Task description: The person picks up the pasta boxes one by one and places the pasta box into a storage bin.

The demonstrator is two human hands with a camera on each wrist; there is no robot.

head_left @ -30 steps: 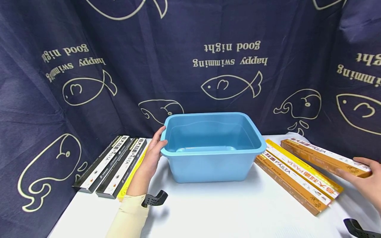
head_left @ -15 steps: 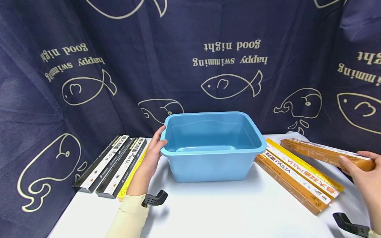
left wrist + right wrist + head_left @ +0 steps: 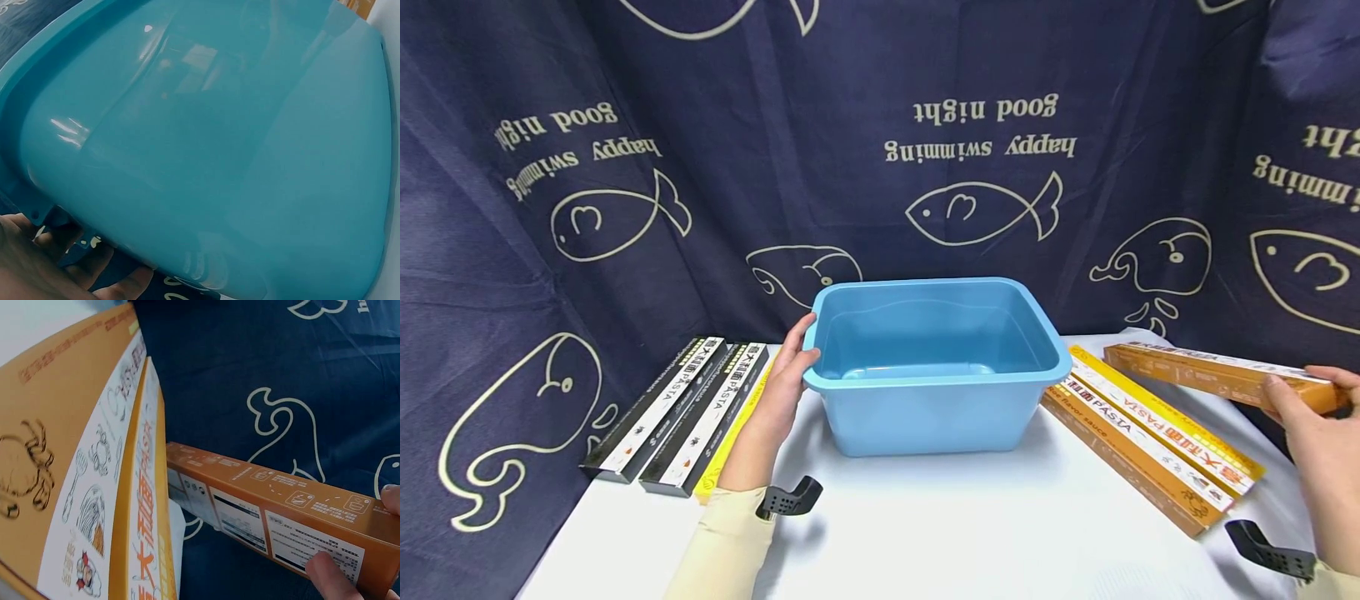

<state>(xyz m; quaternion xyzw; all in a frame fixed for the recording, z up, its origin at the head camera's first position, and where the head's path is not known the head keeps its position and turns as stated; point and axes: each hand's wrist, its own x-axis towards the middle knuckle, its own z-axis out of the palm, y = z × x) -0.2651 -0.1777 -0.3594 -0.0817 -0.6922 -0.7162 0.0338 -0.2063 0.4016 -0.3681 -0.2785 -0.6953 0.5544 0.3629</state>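
My left hand (image 3: 781, 387) grips the left rim of a light blue plastic bin (image 3: 925, 421), thumb over the edge. In the left wrist view its fingers (image 3: 94, 262) are curled at the rim beside the bin's wall (image 3: 219, 144). At far right, my right hand (image 3: 1318, 425) pinches the near end of an orange-brown pasta box (image 3: 1217, 379), thumb on one side and fingers on the other. That near end is raised and its far end lies lower, by the curtain. The right wrist view shows this pasta box (image 3: 269, 512) with a fingertip (image 3: 331, 572) on its printed panel.
Right of the bin lie a yellow pasta box (image 3: 1172, 412) and another orange-brown pasta box (image 3: 1135, 450), side by side. To the left are two black pasta boxes (image 3: 658, 408) and a yellow box (image 3: 730, 442) partly behind the left forearm. A dark blue curtain (image 3: 850, 167) hangs behind.
My right hand has closed on the orange-brown pasta box and lifted its near end, shifting slightly left. The left hand stays on the bin's rim.
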